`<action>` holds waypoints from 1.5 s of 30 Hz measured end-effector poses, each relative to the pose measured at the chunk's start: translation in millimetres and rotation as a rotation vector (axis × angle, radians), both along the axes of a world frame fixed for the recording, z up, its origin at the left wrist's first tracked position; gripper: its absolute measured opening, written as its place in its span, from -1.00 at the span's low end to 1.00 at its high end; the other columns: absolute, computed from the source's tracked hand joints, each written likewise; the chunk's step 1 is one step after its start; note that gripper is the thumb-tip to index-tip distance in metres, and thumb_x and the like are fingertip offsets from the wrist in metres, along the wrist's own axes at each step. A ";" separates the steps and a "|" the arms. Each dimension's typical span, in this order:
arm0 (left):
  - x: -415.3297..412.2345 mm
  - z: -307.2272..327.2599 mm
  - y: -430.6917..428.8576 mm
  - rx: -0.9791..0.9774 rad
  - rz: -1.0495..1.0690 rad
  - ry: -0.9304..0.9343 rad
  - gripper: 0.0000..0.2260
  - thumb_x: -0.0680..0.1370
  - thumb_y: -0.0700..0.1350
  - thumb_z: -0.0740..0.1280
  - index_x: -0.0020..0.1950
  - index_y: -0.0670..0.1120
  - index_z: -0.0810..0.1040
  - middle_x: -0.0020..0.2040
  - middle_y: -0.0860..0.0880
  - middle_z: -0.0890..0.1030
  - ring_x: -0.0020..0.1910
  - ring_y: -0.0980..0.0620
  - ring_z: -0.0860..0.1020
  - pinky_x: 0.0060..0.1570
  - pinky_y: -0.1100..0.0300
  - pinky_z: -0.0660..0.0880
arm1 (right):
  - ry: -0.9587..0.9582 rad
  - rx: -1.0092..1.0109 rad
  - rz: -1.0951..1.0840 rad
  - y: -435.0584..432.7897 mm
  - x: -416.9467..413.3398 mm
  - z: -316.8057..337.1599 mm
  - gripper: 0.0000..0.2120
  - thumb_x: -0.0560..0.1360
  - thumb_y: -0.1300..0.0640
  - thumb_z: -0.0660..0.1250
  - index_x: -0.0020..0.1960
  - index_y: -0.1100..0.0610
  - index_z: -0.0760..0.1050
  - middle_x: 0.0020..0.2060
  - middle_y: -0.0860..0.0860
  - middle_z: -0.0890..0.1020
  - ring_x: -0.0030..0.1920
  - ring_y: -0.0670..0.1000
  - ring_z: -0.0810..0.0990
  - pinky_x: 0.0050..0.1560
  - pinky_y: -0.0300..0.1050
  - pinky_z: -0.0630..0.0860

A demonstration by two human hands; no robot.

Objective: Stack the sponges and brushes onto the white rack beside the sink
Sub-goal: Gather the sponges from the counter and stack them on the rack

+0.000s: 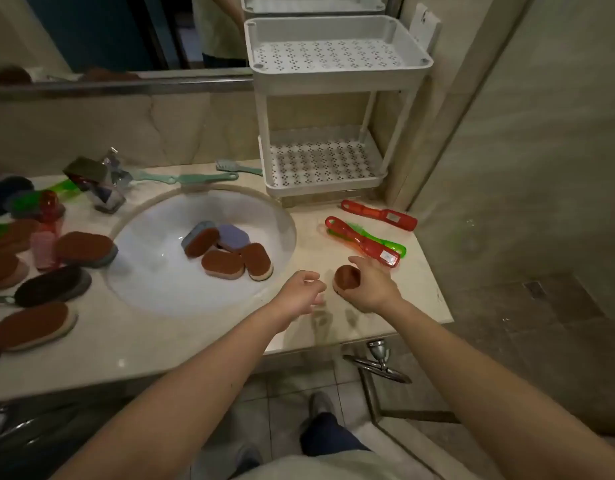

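Head view, and you're right at the front edge of the counter. Your right hand is wrapped round a brown sponge, just above the stone, with the forefinger pointing free. That's only a partial grasp, so a quick lift could let the sponge roll out and drop to the floor.

Your left hand hovers close beside it. The fingers are loosely curled and it seems to carry nothing, though blur there makes me hedge.

The white rack stands at the back right, and both shelves in view are bare.

Watch the path now. A red brush and a crossed red and green pair lie between your hand and the rack. A low sweep of wrist or forearm could shove them along, and the counter's right edge is near. Go over them, not through.

The rack looks like light plastic on thin posts. Press down hard on the top shelf or bump a post, and it may rock or skid toward the wall.

Four sponges sit in the sink. If they are wet they may be slippery to pick up, and rounded pads stacked carelessly can slide off each other.

The heap of sponges and brushes at the far left means long reaches across the basin, and the dim light won't help your aim.
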State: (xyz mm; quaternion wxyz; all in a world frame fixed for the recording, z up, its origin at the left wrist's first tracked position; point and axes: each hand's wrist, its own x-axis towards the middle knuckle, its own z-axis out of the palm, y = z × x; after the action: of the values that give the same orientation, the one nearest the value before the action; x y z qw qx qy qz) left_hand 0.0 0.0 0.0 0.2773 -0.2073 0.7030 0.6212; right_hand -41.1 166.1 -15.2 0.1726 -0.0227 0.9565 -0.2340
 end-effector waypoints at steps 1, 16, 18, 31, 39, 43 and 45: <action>-3.6 -1.3 4.4 -0.015 -0.003 -0.005 -0.66 0.58 -0.10 0.24 0.36 -0.05 0.36 0.22 -0.08 0.51 0.03 0.05 0.57 -0.01 0.19 0.50 | -0.014 0.020 0.036 1.3 -4.1 -2.2 -0.27 0.42 -0.16 0.42 0.49 -0.01 0.24 0.41 0.07 0.36 0.40 0.13 0.32 0.34 0.07 0.38; -26.9 -1.9 20.4 0.003 0.274 -0.068 -0.90 0.62 -0.06 0.21 0.10 -0.03 0.43 -0.19 -0.03 0.51 -0.29 0.08 0.49 -0.24 0.23 0.48 | -0.089 -0.177 0.168 -11.5 -37.7 -12.4 -0.25 0.33 -0.06 0.46 0.46 0.07 0.30 0.30 0.10 0.47 0.22 0.11 0.51 0.17 -0.02 0.51; -27.2 -1.4 13.4 0.017 0.379 -0.045 -0.77 0.60 -0.04 0.25 0.25 -0.02 0.37 -0.07 -0.08 0.55 -0.20 0.03 0.53 -0.14 0.16 0.55 | -0.103 -0.248 0.169 -24.3 -43.2 -7.7 -0.26 0.32 -0.01 0.48 0.44 0.09 0.32 0.30 0.09 0.49 0.21 0.09 0.52 0.18 -0.03 0.50; -21.5 -9.8 -84.0 -0.012 0.737 0.096 -0.59 0.58 -0.19 0.30 0.41 -0.03 0.34 0.12 -0.08 0.57 0.11 -0.09 0.58 0.13 -0.02 0.56 | -0.371 -0.692 0.151 -139.0 -57.3 -6.3 -0.50 0.46 0.32 0.32 0.38 0.10 0.40 0.15 0.01 0.54 0.04 -0.03 0.56 0.02 -0.25 0.49; -55.9 -36.2 -158.4 -0.131 0.647 0.015 -0.74 0.59 -0.25 0.26 0.29 -0.20 0.48 0.14 -0.19 0.61 0.13 -0.16 0.59 0.19 -0.09 0.51 | -0.295 -0.569 0.098 -200.8 -87.4 -37.1 -0.64 0.49 0.37 0.14 0.20 0.12 0.49 0.14 0.07 0.60 0.10 0.05 0.57 0.19 0.00 0.52; -72.7 -56.7 -195.5 -0.171 0.550 -0.028 -0.78 0.60 -0.27 0.21 0.23 -0.11 0.47 0.09 -0.14 0.59 0.03 -0.07 0.57 0.06 0.09 0.53 | -0.211 -0.277 0.221 -217.4 -106.4 -60.2 -0.67 0.42 0.22 0.22 0.14 0.03 0.53 0.11 0.05 0.60 0.10 0.11 0.59 0.14 0.03 0.53; -78.4 -64.5 -210.7 -0.195 0.477 -0.036 -0.75 0.61 -0.28 0.19 0.26 -0.12 0.47 0.09 -0.10 0.58 -0.01 -0.01 0.54 0.00 0.17 0.49 | -0.236 -0.151 0.245 -223.6 -111.5 -72.8 -0.62 0.43 0.14 0.27 0.23 -0.02 0.49 0.16 0.06 0.54 0.14 0.12 0.55 0.15 0.03 0.52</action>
State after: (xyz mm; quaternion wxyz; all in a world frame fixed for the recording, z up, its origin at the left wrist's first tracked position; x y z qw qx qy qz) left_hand -78.4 -210.7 -64.5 0.1142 -0.4039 0.6859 0.5944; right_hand -152.6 -57.5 -88.0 0.3084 -0.1241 0.8995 -0.2834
